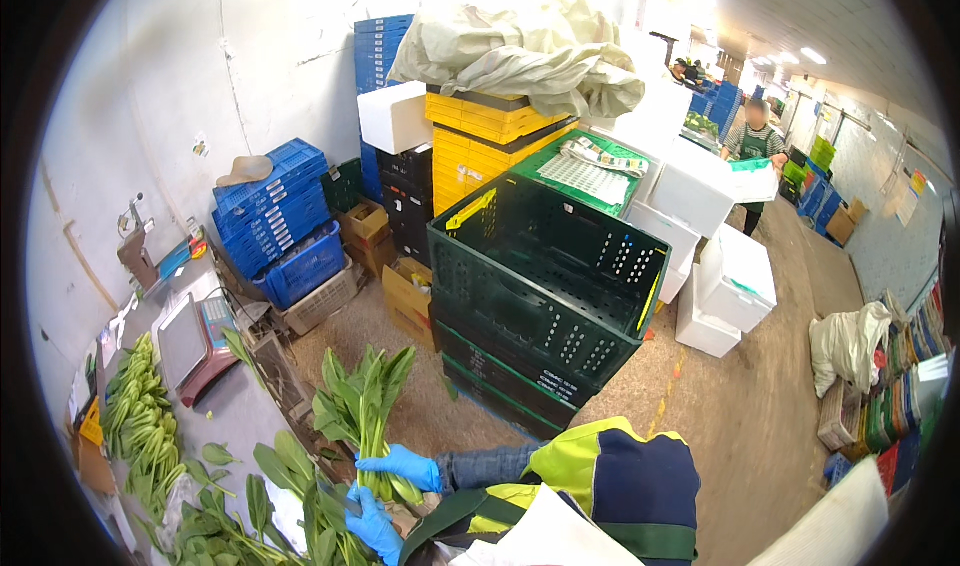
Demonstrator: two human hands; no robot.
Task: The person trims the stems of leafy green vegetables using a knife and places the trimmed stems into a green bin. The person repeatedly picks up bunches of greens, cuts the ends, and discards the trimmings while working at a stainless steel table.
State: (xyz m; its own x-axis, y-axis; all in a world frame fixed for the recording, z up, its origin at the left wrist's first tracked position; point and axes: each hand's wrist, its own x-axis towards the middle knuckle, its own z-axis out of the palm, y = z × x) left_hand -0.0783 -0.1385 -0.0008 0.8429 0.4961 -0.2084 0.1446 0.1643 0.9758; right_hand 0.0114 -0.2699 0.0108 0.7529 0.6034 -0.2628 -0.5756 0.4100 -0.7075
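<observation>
My right hand (405, 467), in a blue glove, grips a bunch of leafy green vegetables (369, 408) around its pale stalks. The leaves point up and away, and the cut stalk ends stick out below the palm. Just below, my left hand (373, 525), also gloved in blue, is closed around what looks like a knife (346, 500). Only a short grey part of its blade shows; the handle is hidden. Loose leafy greens (217, 528) lie on the metal table (217, 438) beside my left hand. A row of bundled greens (139, 416) lies along the table's far side.
A weighing scale (199, 341) stands on the table. Stacked dark green crates (540, 318) rise from the floor ahead, near blue crates (274, 198), yellow crates (472, 153) and white foam boxes (731, 281). Further back, a person (754, 142) in an apron holds a white box.
</observation>
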